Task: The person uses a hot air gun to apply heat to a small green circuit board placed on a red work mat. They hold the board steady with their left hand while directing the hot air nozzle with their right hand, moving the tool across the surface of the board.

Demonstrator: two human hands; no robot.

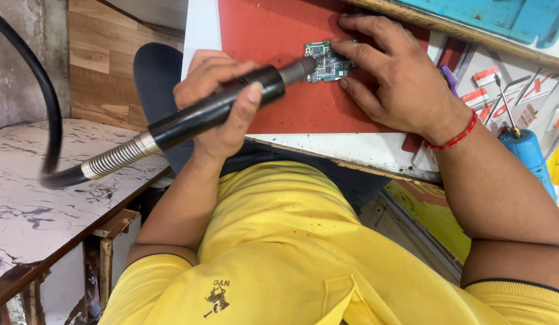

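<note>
A small green rectangular circuit board, studded with silver components, lies flat on a red rubber mat near the mat's far side. The right hand pins it, fingers spread across its edges. The left hand is wrapped tight round a black cylindrical hot-air wand (nozzle over the board's left edge). Bare mat lies open to the left.

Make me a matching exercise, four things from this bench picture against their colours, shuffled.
Things:
1. Mat under the circuit board
2. Wrist thread by the right hand
3. Tool handle in the left hand
4. Shirt

Colours:
A. Black
B. Yellow
C. Brick red
D. Bright red

Pairs: 1-C, 2-D, 3-A, 4-B
</note>
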